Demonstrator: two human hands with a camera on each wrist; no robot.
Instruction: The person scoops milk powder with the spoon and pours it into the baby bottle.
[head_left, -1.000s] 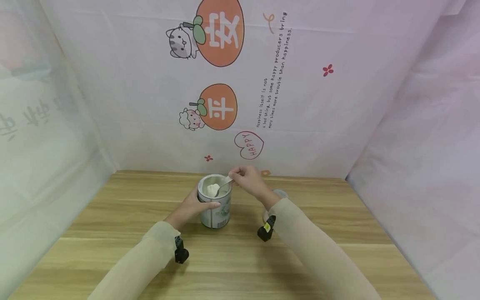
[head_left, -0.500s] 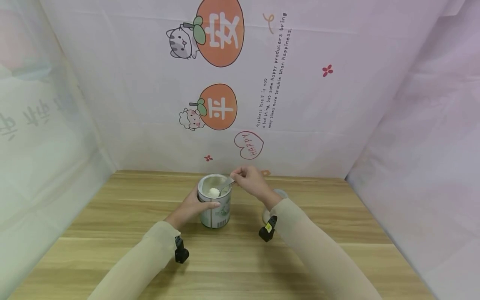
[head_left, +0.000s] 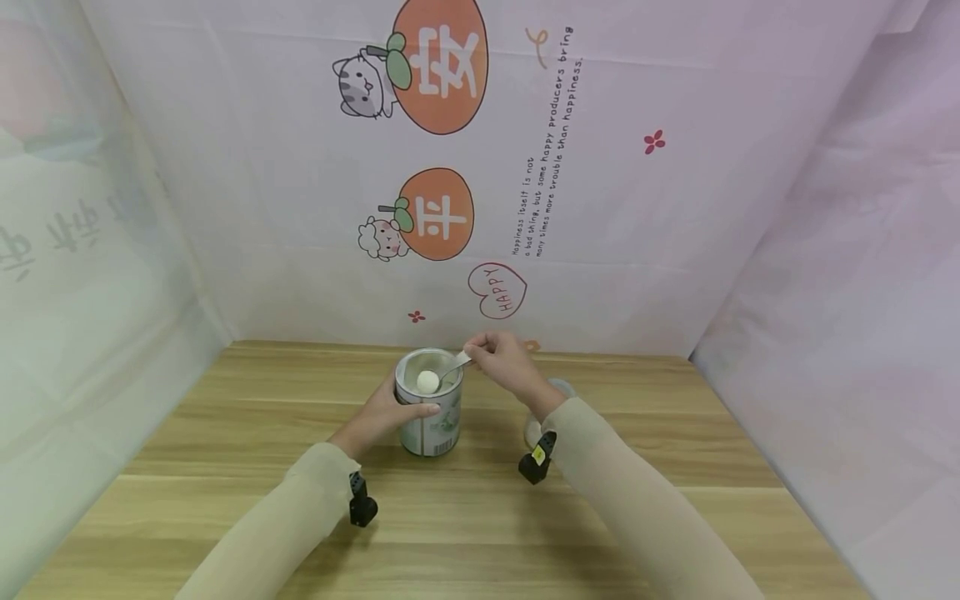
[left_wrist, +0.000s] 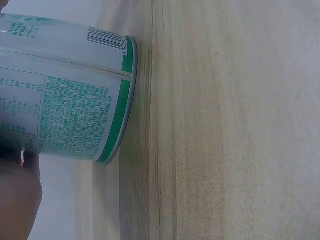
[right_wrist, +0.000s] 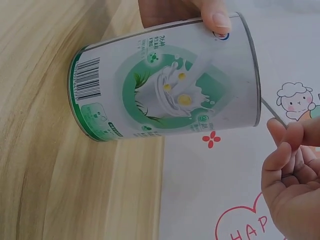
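Note:
A white and green milk powder can (head_left: 438,425) stands upright on the table with its top uncovered. My left hand (head_left: 382,414) grips it round the left side, thumb across the front near the rim. In the right wrist view the can (right_wrist: 170,82) shows a milk-splash picture and a barcode. My right hand (head_left: 506,364) pinches the handle of a metal spoon (head_left: 455,364) between thumb and fingertips, over the can's right rim. The spoon slants down into the mouth of the can, and a rounded white heap of powder (head_left: 428,382) lies at its lower end.
Partly hidden behind my right wrist, a clear glass container (head_left: 561,387) stands on the wooden table (head_left: 450,517). A printed white cloth (head_left: 600,275) hangs along the table's back edge, and pale cloths hang at both sides.
The white heap on the spoon has gone from large and lumpy to smaller and rounder. My right hand has shifted slightly to the right; my left hand and the can stay put.

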